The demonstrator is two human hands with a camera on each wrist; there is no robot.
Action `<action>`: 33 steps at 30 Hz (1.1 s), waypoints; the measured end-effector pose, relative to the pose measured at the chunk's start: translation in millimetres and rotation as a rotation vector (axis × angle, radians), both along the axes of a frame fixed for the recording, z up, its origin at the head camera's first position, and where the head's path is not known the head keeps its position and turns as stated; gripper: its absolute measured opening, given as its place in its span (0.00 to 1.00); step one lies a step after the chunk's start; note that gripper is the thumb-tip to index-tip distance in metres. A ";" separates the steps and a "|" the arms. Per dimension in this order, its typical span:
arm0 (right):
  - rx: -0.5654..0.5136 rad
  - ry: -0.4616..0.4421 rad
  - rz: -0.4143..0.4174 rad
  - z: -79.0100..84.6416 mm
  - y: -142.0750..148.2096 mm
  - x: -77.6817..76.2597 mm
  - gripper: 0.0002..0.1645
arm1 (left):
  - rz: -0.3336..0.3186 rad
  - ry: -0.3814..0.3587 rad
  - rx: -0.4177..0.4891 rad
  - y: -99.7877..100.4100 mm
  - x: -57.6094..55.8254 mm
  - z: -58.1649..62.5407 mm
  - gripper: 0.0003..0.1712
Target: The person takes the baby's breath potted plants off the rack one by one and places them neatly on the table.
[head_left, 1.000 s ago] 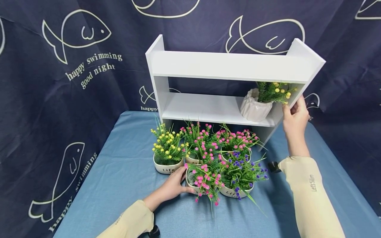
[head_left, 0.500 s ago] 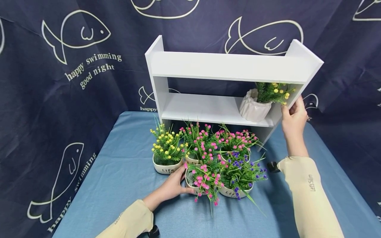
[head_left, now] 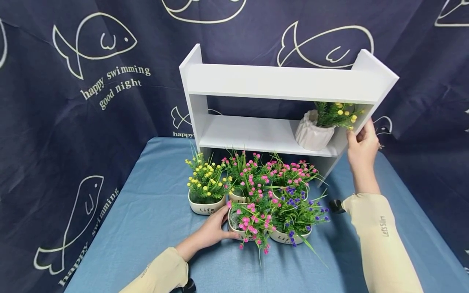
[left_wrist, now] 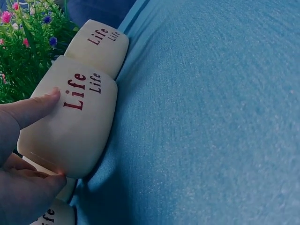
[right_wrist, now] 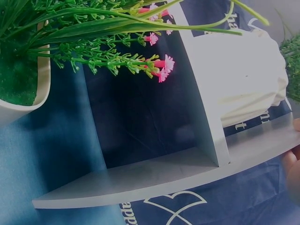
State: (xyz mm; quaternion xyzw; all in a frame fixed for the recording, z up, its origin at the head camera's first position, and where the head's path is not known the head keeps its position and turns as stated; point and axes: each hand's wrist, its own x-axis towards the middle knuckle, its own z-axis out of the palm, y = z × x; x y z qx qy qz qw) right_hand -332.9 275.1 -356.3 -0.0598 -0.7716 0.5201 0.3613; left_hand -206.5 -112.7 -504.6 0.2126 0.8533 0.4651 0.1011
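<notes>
My left hand point(head_left: 210, 231) grips the left end of a white oval flower pot point(left_wrist: 86, 124) printed "Life", which holds pink artificial flowers point(head_left: 252, 221). In the left wrist view the thumb lies on its front wall and the fingers are at its end. My right hand point(head_left: 363, 149) holds the right side panel of a white two-tier shelf point(head_left: 271, 81), thumb toward the inside and other fingers mostly hidden behind the panel. On the middle board of this shelf, close by that hand, stands a white wrinkled pot point(head_left: 314, 133) with yellow flowers.
Beside the gripped pot is one with purple flowers point(head_left: 298, 217). Behind them stand a yellow-flowered pot point(head_left: 206, 206) and two pink-flowered plants point(head_left: 247, 173), in front of the shelf's lower opening. A blue cloth point(head_left: 154, 191) covers the table; a navy fish-print curtain point(head_left: 121, 101) hangs behind.
The head view shifts very slightly. Both hands keep their holds, and the shelf and pots stay in place.
</notes>
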 end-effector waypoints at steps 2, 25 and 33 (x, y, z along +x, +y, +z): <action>0.002 0.001 0.001 0.2 0.2 0.7 0.30 | -0.004 -0.015 0.019 -1.5 0.5 -0.4 0.57; 0.001 0.011 -0.008 -0.9 0.6 1.3 0.29 | -0.248 -0.025 -0.152 -26.8 -13.3 112.3 0.45; -0.002 0.012 -0.011 -1.4 0.1 0.0 0.29 | -0.295 -0.009 -0.093 -20.6 -28.7 151.4 0.38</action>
